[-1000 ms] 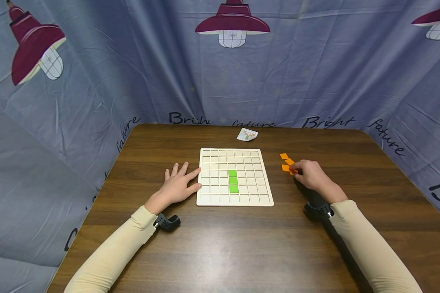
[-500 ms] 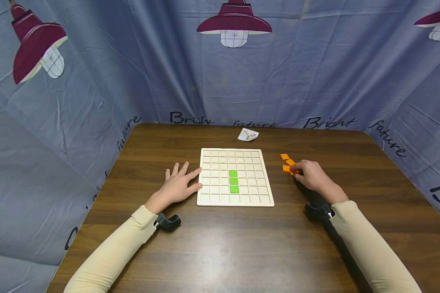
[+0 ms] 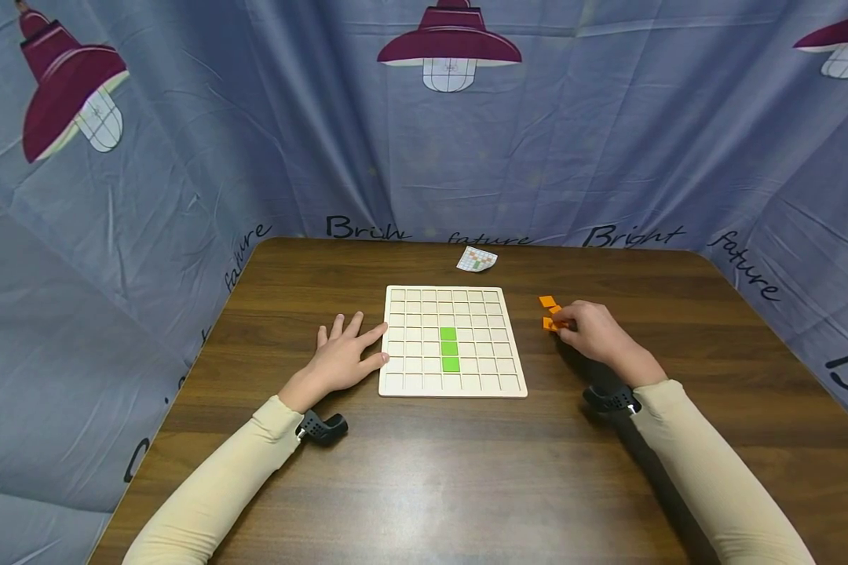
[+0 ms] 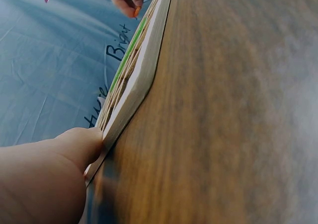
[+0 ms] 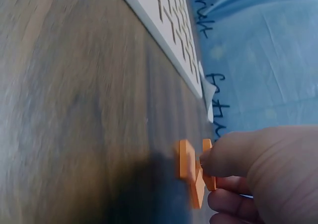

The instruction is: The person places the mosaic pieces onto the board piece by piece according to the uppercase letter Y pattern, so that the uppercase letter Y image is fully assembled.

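A white square grid board (image 3: 484, 320) lies mid-table, with several recessed cells. Three green tiles (image 3: 448, 348) fill part of one column. At the board's left edge rests my left hand (image 3: 341, 359), its fingers spread and its index finger and thumb touching the rim. To the right of the board, my right hand (image 3: 597, 331) pinches an orange square tile (image 5: 212, 182) between thumb and fingers. Other orange tiles (image 3: 547, 301) lie loose on the table just beyond and under those fingertips, and are partly hidden in the head view.
Behind the board, a small curled paper (image 3: 477, 259) bears a printed grid with coloured squares. The brown wooden table (image 3: 431, 471) ends at a blue curtain (image 3: 572, 157) at the back and sides. Each wrist wears a dark camera strap (image 3: 323, 428).
My right hand has moved slightly up and to the left, now with an orange tile showing between its fingertips. The left hand and the board stay put.
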Demonstrator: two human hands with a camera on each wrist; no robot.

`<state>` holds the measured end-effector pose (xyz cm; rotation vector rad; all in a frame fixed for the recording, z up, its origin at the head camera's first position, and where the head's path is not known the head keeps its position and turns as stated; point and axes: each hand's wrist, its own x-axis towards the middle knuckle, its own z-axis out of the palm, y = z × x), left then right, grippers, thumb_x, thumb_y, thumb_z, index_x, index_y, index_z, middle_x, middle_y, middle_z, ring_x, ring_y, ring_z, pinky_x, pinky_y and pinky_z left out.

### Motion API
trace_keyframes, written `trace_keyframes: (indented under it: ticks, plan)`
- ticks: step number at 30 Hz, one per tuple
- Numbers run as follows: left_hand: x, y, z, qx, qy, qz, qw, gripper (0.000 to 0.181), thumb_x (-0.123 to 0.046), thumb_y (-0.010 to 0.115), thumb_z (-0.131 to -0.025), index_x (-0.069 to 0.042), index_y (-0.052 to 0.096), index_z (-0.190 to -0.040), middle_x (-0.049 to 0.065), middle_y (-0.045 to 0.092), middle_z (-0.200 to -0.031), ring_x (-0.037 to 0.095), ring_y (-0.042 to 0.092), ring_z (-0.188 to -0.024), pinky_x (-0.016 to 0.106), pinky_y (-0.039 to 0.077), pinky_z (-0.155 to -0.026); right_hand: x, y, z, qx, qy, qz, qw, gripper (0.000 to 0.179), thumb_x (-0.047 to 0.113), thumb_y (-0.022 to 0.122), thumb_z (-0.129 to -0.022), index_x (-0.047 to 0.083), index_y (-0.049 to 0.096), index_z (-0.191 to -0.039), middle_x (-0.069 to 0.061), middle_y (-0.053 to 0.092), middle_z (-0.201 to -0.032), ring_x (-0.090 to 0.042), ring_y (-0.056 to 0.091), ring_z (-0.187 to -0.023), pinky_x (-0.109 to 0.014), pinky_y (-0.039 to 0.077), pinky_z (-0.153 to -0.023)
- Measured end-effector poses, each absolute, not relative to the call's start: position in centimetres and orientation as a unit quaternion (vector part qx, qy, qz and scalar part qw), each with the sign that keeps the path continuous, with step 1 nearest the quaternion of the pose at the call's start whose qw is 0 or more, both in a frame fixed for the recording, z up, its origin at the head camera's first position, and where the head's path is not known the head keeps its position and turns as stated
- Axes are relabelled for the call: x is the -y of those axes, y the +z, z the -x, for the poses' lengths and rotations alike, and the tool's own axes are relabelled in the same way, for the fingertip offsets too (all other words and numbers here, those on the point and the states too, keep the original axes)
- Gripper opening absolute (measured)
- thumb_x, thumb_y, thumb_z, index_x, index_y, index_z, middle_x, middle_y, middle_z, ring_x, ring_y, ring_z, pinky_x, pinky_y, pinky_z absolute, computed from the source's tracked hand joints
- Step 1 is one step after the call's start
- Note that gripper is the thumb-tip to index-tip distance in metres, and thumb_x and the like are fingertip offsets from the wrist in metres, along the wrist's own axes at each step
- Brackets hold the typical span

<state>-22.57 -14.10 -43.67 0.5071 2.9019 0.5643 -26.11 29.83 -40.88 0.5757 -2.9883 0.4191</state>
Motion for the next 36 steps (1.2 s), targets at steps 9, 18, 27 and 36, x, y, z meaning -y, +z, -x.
trace_keyframes:
  ticks: [9,18,27,36]
  plan:
    - [14.1,-43.7,22.6,-0.965,0.189,-0.167,0.071,0.064,-0.052,0.052,-0.102,-0.027,0.039,-0.159,0.027,0.020,-0.168,0.058,0.009,-0.153,0.079,0.008,-0.116,-27.6,-40.4,26.6,0.962,0.144,-0.224,0.056,0.020,0.001,0.069,-0.085,-0.003,0.077,-0.103,-0.016,0.071,-0.091,-0.026,0.061,-0.079,-0.041,0.050,-0.072]
    - [14.1,-43.7,22.6,-0.965,0.188,-0.166,0.074,0.064,-0.053,0.051,-0.102,-0.027,0.039,-0.159,0.026,0.020,-0.168,0.057,0.009,-0.154,0.079,0.008,-0.116,-24.5,-40.0,27.2,0.952,0.166,-0.252,0.054,0.022,-0.001,0.068,-0.087,-0.005,0.076,-0.107,-0.018,0.073,-0.098,-0.028,0.066,-0.087,-0.044,0.055,-0.078]
    - [14.1,-43.7,22.6,-0.965,0.187,-0.166,0.075,0.064,-0.052,0.051,-0.102,-0.027,0.038,-0.159,0.026,0.019,-0.168,0.058,0.009,-0.154,0.079,0.008,-0.116,-21.1,-39.5,27.5,0.942,0.168,-0.288,0.050,0.019,-0.001,0.070,-0.089,-0.003,0.077,-0.106,-0.016,0.074,-0.098,-0.026,0.065,-0.085,-0.042,0.054,-0.075]
    - [14.1,-43.7,22.6,-0.965,0.189,-0.166,0.075,0.063,-0.052,0.051,-0.102,-0.028,0.038,-0.159,0.026,0.020,-0.168,0.057,0.009,-0.154,0.079,0.008,-0.116,-18.6,-39.5,27.9,0.933,0.163,-0.316,0.046,0.016,0.000,0.071,-0.090,0.000,0.078,-0.105,-0.015,0.074,-0.100,-0.027,0.067,-0.091,-0.042,0.055,-0.076]
